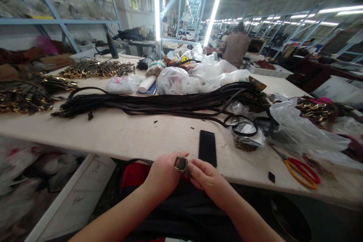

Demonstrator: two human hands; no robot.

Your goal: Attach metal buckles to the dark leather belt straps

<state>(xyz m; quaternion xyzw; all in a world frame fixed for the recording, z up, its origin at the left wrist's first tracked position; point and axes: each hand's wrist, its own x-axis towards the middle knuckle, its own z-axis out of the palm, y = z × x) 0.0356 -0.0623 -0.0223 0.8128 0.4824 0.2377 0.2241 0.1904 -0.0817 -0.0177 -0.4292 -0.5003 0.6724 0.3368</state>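
A metal buckle point(180, 163) with a short dark strap piece is held between my hands at the table's front edge. My left hand point(166, 172) is closed around its left side, most of its fingers hidden behind it. My right hand point(202, 174) pinches the dark strap at the buckle's right side. Just beyond my right hand, a black phone point(207, 148) lies on the pale table point(113, 136). Behind it stretches a long bundle of black straps point(159, 102), its right end curling into loops.
Orange and red scissors point(302, 172) and a small black piece point(271, 177) lie at right. Clear plastic bags point(181, 79) sit behind the straps. Heaps of metal clasps point(25, 96) are at left. A person point(235, 47) is farther back. An open drawer point(73, 196) juts out lower left.
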